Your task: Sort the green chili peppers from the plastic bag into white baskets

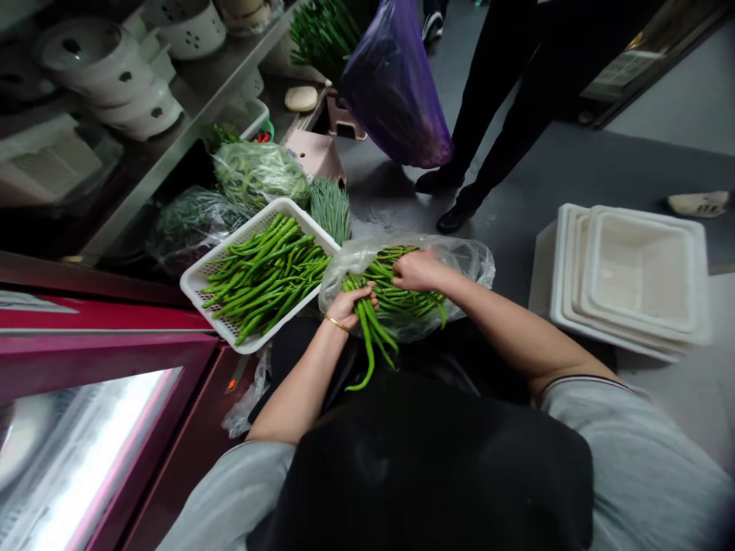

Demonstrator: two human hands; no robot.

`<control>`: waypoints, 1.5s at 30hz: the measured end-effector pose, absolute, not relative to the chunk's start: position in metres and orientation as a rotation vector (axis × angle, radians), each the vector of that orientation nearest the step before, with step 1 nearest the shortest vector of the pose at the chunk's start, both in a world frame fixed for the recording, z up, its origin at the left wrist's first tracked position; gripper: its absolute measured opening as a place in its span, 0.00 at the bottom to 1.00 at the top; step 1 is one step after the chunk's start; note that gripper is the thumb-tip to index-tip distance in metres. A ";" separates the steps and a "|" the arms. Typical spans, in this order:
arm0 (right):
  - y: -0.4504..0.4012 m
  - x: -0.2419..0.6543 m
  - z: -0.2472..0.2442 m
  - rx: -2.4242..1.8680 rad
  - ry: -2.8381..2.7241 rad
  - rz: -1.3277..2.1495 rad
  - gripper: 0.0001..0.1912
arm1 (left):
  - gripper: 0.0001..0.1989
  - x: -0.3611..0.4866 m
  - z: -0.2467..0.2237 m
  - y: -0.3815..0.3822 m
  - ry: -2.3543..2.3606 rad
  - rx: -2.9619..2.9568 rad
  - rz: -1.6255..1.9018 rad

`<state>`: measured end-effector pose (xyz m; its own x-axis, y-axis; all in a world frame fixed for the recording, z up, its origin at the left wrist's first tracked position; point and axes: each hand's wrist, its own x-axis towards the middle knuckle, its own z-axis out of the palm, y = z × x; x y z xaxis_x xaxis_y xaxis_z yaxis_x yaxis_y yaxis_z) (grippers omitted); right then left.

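My left hand (pixel 347 306), with a gold bracelet at the wrist, is closed round a bunch of long green peppers (pixel 370 329) whose tips hang down. To its right, my right hand (pixel 414 271) reaches into an open clear plastic bag (pixel 474 260) of more green peppers (pixel 396 295). Its fingers are bent down among the peppers, and what they hold, if anything, is hidden. Left of the bag, a white perforated basket (pixel 246 348) lies tilted in view, holding many green peppers (pixel 269 268) laid roughly side by side.
Bagged greens (pixel 261 174) and a pink stool (pixel 315 153) stand beyond the basket. A person in dark trousers (pixel 511 99) stands ahead, near a hanging purple bag (pixel 396 92). Stacked white baskets (pixel 637 268) are at right, a lit cabinet (pixel 97 451) at lower left.
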<state>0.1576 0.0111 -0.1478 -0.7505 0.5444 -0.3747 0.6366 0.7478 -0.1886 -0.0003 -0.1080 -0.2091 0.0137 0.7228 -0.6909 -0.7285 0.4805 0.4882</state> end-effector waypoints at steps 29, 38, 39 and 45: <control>-0.035 0.184 -0.163 1.115 2.527 -1.544 0.16 | 0.16 0.043 -0.205 -0.129 0.911 0.695 0.950; -0.055 0.186 -0.152 0.917 3.042 -0.075 0.16 | 0.19 0.046 -0.197 -0.134 0.793 0.655 0.964; -0.052 0.184 -0.150 0.946 3.031 -0.005 0.17 | 0.19 0.044 -0.194 -0.134 0.806 0.629 0.969; 0.002 0.176 -0.166 1.304 2.591 -0.101 0.23 | 0.14 0.029 -0.196 -0.126 0.939 0.478 1.004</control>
<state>0.1757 0.0020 -0.1658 -0.5733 0.7827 -0.2424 0.7992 0.5994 0.0452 0.0293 -0.1265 -0.1962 0.2100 0.8729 -0.4404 -0.4977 0.4832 0.7203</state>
